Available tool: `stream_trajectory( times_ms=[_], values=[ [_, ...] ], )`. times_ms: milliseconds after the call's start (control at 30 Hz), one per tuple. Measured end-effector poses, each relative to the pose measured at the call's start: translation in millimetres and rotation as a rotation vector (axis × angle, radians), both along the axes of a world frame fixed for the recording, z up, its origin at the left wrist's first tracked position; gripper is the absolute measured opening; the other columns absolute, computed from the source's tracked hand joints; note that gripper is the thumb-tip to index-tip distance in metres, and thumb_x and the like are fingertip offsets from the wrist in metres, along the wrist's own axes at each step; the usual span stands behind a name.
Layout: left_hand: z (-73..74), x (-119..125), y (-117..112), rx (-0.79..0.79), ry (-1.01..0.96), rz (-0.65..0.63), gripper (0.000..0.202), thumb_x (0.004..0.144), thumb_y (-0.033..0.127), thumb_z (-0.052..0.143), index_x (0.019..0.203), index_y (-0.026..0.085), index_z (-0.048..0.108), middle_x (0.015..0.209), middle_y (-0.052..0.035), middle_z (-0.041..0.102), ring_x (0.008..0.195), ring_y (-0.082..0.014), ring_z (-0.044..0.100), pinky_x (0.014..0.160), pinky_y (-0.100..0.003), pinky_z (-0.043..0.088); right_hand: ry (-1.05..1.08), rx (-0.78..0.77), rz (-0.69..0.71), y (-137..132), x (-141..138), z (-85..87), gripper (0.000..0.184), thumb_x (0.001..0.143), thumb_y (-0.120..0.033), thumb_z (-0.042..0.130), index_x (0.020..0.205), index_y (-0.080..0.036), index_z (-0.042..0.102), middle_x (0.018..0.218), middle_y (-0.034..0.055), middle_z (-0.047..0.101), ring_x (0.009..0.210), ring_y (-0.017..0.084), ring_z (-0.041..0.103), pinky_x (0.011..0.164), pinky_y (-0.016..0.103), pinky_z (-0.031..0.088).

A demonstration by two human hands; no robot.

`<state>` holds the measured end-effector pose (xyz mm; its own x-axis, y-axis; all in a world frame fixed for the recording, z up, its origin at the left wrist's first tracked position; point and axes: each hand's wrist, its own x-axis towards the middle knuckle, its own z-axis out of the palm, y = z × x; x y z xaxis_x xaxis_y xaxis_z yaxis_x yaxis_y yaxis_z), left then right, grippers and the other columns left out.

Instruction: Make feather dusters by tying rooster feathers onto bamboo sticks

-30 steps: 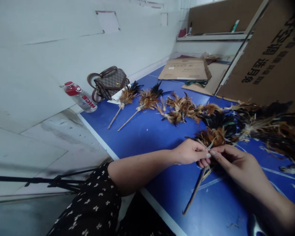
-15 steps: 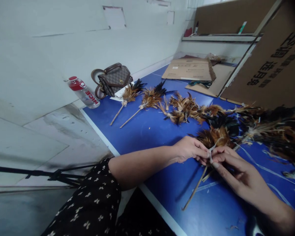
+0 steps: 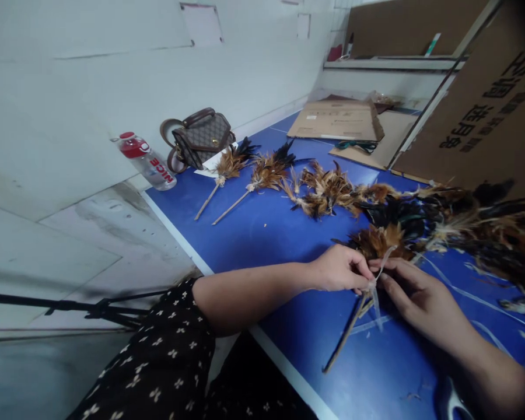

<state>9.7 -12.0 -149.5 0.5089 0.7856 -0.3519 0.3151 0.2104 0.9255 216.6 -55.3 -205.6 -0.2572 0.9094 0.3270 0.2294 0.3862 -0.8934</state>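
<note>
Brown and black feathers [image 3: 378, 239] are bunched at the top of a thin wooden stick [image 3: 345, 338], making a small feather duster. My left hand [image 3: 339, 268] is closed around the joint between feathers and stick, with the thumb and fingertips pinched. A translucent plastic strip [image 3: 377, 306] is wrapped at that joint; one end stands up and another hangs below. My right hand [image 3: 420, 294] is beside it, its fingers closed on the strip near the binding. The fingertips partly hide the binding itself.
Two feather dusters [image 3: 266, 175] lie further back on the blue table [image 3: 262, 251]. Loose feathers [image 3: 328, 189] spread to the right, with long plastic strips near them. A water bottle [image 3: 146, 163], a handbag [image 3: 205, 140] and cardboard [image 3: 336, 119] stand along the back. Scissors-like handles [image 3: 455, 402] show at the bottom right.
My right hand's fingers have shifted slightly up at the binding. The strip, bunched between both hands before, now has one end hanging below the joint. My left hand stays on the joint.
</note>
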Motion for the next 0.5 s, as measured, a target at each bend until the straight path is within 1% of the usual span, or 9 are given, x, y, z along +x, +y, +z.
stream_trajectory(
  times_ms=[33, 100, 167, 200, 267, 367, 433, 500],
  values=[
    [-1.0, -0.5, -0.5, 0.123, 0.034, -0.027, 0.013, 0.075, 0.018, 0.082, 0.080, 0.011, 0.072, 0.079, -0.0081, 0.073, 0.070, -0.0146, 0.069, 0.073, -0.029, 0.058, -0.010, -0.003, 0.004, 0.0, -0.2, -2.9, 0.027, 0.105, -0.043, 0.058, 0.124, -0.026, 0.067, 0.124, 0.0093, 0.071, 0.109, 0.024, 0.069, 0.098, 0.039, 0.054],
    [-0.1, -1.4, -1.4, 0.425, 0.082, -0.112, 0.002, 0.079, 0.013, 0.075, 0.078, 0.013, 0.073, 0.089, -0.0106, 0.075, 0.084, -0.0182, 0.071, 0.085, -0.033, 0.059, -0.019, -0.019, 0.016, -0.1, 0.5, -7.0, 0.029, 0.105, -0.043, 0.058, 0.126, -0.026, 0.066, 0.125, 0.0093, 0.071, 0.109, 0.025, 0.070, 0.097, 0.039, 0.055],
    [4.2, -2.0, -2.6, 0.699, 0.127, -0.220, 0.009, 0.083, 0.010, 0.066, 0.079, 0.015, 0.073, 0.097, -0.0135, 0.075, 0.096, -0.0215, 0.071, 0.096, -0.035, 0.057, -0.023, -0.045, 0.025, -0.5, 1.7, -9.1, 0.030, 0.104, -0.044, 0.059, 0.127, -0.026, 0.065, 0.124, 0.0089, 0.071, 0.107, 0.025, 0.070, 0.097, 0.039, 0.055],
    [7.0, -2.2, -3.5, 0.792, 0.164, -0.276, 0.013, 0.086, 0.009, 0.062, 0.082, 0.015, 0.073, 0.102, -0.0150, 0.075, 0.101, -0.0226, 0.071, 0.100, -0.036, 0.056, -0.025, -0.059, 0.026, -0.6, 2.1, -9.6, 0.030, 0.104, -0.044, 0.059, 0.127, -0.026, 0.065, 0.122, 0.0087, 0.071, 0.105, 0.025, 0.070, 0.095, 0.039, 0.056],
    [12.1, -2.3, -5.3, 0.893, 0.256, -0.372, 0.018, 0.091, 0.011, 0.056, 0.090, 0.016, 0.074, 0.112, -0.0174, 0.074, 0.110, -0.0244, 0.070, 0.106, -0.037, 0.053, -0.029, -0.072, 0.027, -0.6, 2.6, -10.0, 0.030, 0.103, -0.045, 0.060, 0.126, -0.025, 0.065, 0.115, 0.0080, 0.072, 0.099, 0.025, 0.070, 0.092, 0.038, 0.056],
    [15.3, -2.5, -7.0, 0.951, 0.364, -0.465, 0.022, 0.098, 0.019, 0.052, 0.100, 0.017, 0.074, 0.121, -0.0185, 0.072, 0.117, -0.0257, 0.068, 0.111, -0.038, 0.051, -0.013, -0.041, 0.029, 0.7, 3.4, -9.8, 0.028, 0.103, -0.043, 0.062, 0.124, -0.025, 0.066, 0.109, 0.0066, 0.072, 0.097, 0.023, 0.069, 0.089, 0.035, 0.056],
    [13.7, -2.9, -6.4, 1.007, 0.374, -0.476, 0.024, 0.100, 0.021, 0.050, 0.102, 0.016, 0.073, 0.121, -0.0181, 0.072, 0.115, -0.0250, 0.069, 0.109, -0.037, 0.053, 0.005, 0.009, 0.038, 2.5, 4.3, -9.9, 0.023, 0.103, -0.041, 0.063, 0.120, -0.025, 0.069, 0.108, 0.0060, 0.071, 0.098, 0.022, 0.069, 0.089, 0.033, 0.056],
    [10.3, -3.5, -4.8, 1.103, 0.340, -0.462, 0.025, 0.100, 0.020, 0.049, 0.101, 0.014, 0.073, 0.117, -0.0167, 0.073, 0.110, -0.0232, 0.070, 0.105, -0.036, 0.056, 0.022, 0.054, 0.053, 4.5, 5.6, -10.6, 0.020, 0.103, -0.039, 0.064, 0.114, -0.025, 0.072, 0.107, 0.0059, 0.071, 0.099, 0.021, 0.068, 0.089, 0.031, 0.055]
  ],
)
